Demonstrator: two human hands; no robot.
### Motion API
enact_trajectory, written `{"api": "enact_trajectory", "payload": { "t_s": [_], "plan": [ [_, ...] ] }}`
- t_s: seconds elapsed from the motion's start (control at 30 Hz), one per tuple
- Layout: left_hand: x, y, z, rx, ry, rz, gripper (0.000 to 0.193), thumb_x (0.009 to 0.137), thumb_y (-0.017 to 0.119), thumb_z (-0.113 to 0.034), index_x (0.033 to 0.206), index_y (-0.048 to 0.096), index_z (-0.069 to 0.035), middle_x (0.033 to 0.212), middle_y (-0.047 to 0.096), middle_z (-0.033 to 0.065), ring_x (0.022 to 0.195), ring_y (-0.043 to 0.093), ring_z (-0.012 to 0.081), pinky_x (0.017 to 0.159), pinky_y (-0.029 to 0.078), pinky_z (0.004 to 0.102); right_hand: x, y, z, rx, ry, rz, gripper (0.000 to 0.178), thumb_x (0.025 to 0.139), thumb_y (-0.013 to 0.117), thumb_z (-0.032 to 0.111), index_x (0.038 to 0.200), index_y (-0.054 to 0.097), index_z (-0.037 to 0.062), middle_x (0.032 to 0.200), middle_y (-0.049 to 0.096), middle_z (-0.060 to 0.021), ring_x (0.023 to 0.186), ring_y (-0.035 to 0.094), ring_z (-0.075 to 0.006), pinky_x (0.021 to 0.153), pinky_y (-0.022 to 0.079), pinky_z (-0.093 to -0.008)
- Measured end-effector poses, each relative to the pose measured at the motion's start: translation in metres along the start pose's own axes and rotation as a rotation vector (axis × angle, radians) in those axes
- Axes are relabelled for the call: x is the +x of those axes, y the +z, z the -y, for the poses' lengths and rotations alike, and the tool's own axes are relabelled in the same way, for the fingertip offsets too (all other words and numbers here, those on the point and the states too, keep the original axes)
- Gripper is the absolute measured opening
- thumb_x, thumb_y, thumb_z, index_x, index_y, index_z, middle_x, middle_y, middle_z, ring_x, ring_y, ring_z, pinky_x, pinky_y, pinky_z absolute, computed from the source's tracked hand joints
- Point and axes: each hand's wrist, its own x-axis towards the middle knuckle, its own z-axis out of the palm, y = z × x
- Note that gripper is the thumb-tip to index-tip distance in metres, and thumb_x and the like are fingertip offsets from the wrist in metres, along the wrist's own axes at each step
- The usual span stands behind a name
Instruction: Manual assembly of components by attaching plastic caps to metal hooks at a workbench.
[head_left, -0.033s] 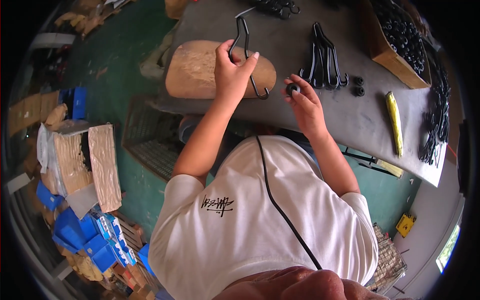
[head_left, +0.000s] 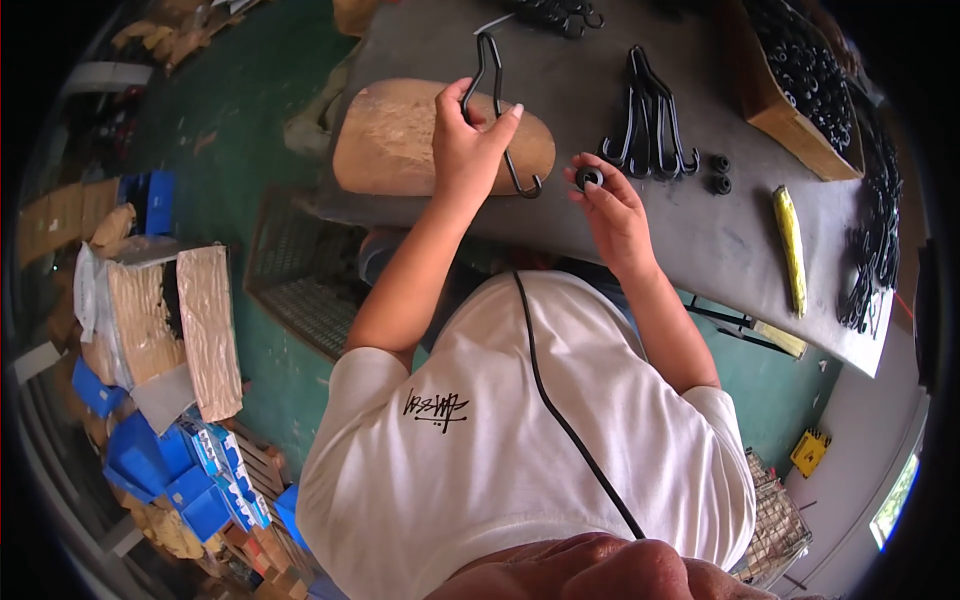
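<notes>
- L hand (head_left: 468, 150) gripped black wire hook (head_left: 498, 78) btwn thumb & fingers; R hand (head_left: 612, 205) pinched small black ring (head_left: 582, 174) at fingertips, rest of hand loosely curled.
- Hook's long axis ran from bend, twd tabletop's (head_left: 690, 235) far edge, down & slightly R to curled tip twd near edge.
- Ring sat just R of tip, apart, no contact; its hole faced roughly up. R fingertips were closer to tip than L palm was.
- Hook was over wooden board (head_left: 390, 140), nr tabletop's L end; couldn't tell if it touched. Tip hung past L hand, on its R side.
- Ring was over tabletop, nr near edge.
- Other hooks (head_left: 668, 110) lay beyond R hand, twd far edge; 2 loose rings (head_left: 721, 184) just R of those.
</notes>
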Motion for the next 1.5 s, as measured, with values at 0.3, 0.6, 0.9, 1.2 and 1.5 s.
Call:
{"api": "enact_trajectory", "payload": {
  "t_s": [0.3,0.6,0.9,1.2,1.5],
  "plan": [
    [-0.013,0.011,0.003,-0.001,0.038,-0.015,0.068,0.078,0.085,-0.026,0.129,0.047,-0.002,0.086,0.048,0.0001,0.072,0.048,0.0094,0.064,0.045,0.025,0.004,0.033,-0.01,-0.194,-0.168,-0.026,0.034,0.093,0.066,0.003,0.125,0.054,0.0063,0.118,0.061,-0.0046,0.113,0.058,-0.0144,0.099,0.044,-0.0297],
    [-0.027,0.014,0.004,-0.126,0.026,0.015,0.061,0.084,0.081,-0.024,0.127,0.046,0.001,0.084,0.047,-0.0015,0.071,0.045,0.0069,0.062,0.042,0.0227,0.005,0.049,-0.036,-0.614,-0.347,-0.163,0.032,0.087,0.069,0.002,0.116,0.054,0.0014,0.108,0.06,-0.0071,0.1,0.059,-0.0163,0.094,0.046,-0.0305],
    [-0.025,0.021,0.017,-0.293,-0.08,0.045,0.061,0.084,0.081,-0.027,0.124,0.047,0.003,0.081,0.046,-0.0016,0.07,0.045,0.0068,0.062,0.042,0.0236,0.005,0.048,-0.037,-0.594,-0.377,-0.184,0.031,0.087,0.069,0.003,0.114,0.054,0.0011,0.102,0.06,-0.0072,0.099,0.059,-0.0172,0.093,0.046,-0.0306],
    [-0.022,0.02,0.005,-0.385,-0.139,0.053,0.051,0.088,0.077,-0.019,0.123,0.048,0.003,0.083,0.044,-0.0053,0.074,0.041,0.0039,0.067,0.037,0.0181,0.003,0.05,-0.018,-0.856,-0.315,-0.159,0.027,0.089,0.07,0.007,0.114,0.062,0.001,0.102,0.062,-0.0054,0.09,0.059,-0.012,0.083,0.048,-0.0259],
    [-0.023,0.026,0.01,-0.337,-0.17,0.104,0.063,0.083,0.082,-0.026,0.127,0.047,0.003,0.08,0.046,-0.003,0.068,0.045,0.0056,0.06,0.042,0.0214,0.002,0.04,-0.033,-0.825,-0.53,-0.209,0.029,0.086,0.071,0.006,0.112,0.061,-0.0002,0.098,0.065,-0.0118,0.086,0.065,-0.0213,0.08,0.052,-0.0313]
  ]
}}
